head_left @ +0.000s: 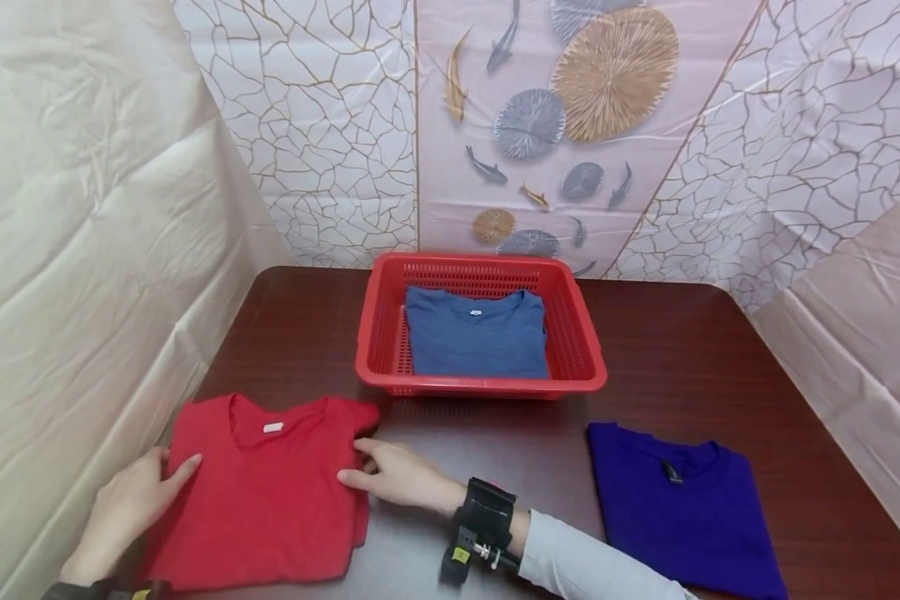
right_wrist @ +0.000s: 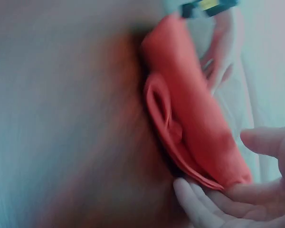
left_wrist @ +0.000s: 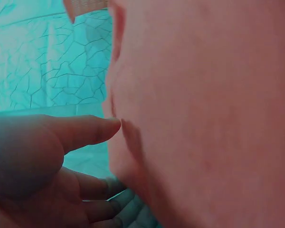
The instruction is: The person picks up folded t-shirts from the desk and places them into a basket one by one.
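Note:
A folded red T-shirt (head_left: 270, 500) with a white neck label lies at the front left of the table. Along its left side is my left hand (head_left: 129, 498), thumb (head_left: 183, 475) extended over the cloth. In the left wrist view, the thumb tip meets the shirt's edge and the other fingers reach beneath it. My right hand (head_left: 401, 475) is at the shirt's right side, near the folded sleeve. Its thumb stands apart from the red cloth (right_wrist: 199, 109) in the right wrist view, while relaxed fingers (right_wrist: 199, 204) reach to the lower edge.
Behind the shirt stands a red plastic basket (head_left: 592, 379) holding a folded blue T-shirt (head_left: 476, 337). A folded purple-blue T-shirt (head_left: 682, 500) lies at the right on the dark brown table (head_left: 667, 350). Fabric curtains (head_left: 105, 208) enclose the table's sides and back.

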A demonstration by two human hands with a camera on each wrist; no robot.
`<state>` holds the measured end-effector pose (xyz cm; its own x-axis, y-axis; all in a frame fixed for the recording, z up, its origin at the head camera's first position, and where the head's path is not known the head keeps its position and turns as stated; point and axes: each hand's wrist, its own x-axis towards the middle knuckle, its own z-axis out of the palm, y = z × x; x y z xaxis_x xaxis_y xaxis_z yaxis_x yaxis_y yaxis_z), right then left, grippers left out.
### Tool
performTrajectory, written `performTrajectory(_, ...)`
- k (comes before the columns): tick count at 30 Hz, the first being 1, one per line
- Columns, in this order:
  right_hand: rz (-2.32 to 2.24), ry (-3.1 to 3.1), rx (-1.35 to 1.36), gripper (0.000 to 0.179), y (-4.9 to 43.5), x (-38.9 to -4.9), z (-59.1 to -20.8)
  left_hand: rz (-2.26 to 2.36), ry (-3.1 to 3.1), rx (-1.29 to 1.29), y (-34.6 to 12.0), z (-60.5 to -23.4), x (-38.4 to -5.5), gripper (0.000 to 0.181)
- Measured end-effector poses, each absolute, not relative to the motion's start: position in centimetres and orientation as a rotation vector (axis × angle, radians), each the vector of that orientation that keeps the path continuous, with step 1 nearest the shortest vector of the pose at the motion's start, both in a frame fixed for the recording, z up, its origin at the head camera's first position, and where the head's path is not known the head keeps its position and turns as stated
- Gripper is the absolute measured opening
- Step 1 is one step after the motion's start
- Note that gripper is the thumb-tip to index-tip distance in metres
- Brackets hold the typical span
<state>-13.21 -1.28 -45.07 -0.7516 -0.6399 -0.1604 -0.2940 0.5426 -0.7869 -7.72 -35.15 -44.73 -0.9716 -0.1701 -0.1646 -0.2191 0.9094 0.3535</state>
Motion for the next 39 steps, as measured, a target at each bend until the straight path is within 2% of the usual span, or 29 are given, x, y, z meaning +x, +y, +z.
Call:
performTrajectory(5,-1.526,1.812,-0.383,0.066,-2.3,-12.8,-45.4,0.848,2.863,-0.256,-35.5,-44.9,-6.8,0.056)
performTrajectory(10,-1.627,1.602,-0.238,0.075,-3.3,-12.8,-45.5,1.129,2.601,-0.274,-36.1,-45.2,-7.0,0.066)
performTrajectory(14,-1.677,1.544,-0.214,0.077,-4.7,-12.3,-45.7,1.308,2.362,-0.323,-36.6,-45.6,-7.2,0.075)
performTrajectory(20,-1.751,1.532,-0.210,0.067,-6.0,-11.9,-46.3,1.595,2.146,-0.285,-36.8,-46.0,-6.6,0.066)
performTrajectory(26,-1.725,1.564,-0.123,0.064,-5.7,-12.3,-46.8,1.692,2.094,-0.232,-37.4,-46.9,-6.0,0.073)
performTrajectory(34,-1.741,1.514,-0.043,0.089,-5.2,-12.1,-46.6,1.749,2.088,-0.222,-37.7,-47.6,-5.9,0.075)
performTrajectory(39,-1.755,1.504,-0.085,0.087,-4.6,-11.5,-45.9,1.706,2.174,-0.233,-37.8,-47.4,-5.7,0.077)
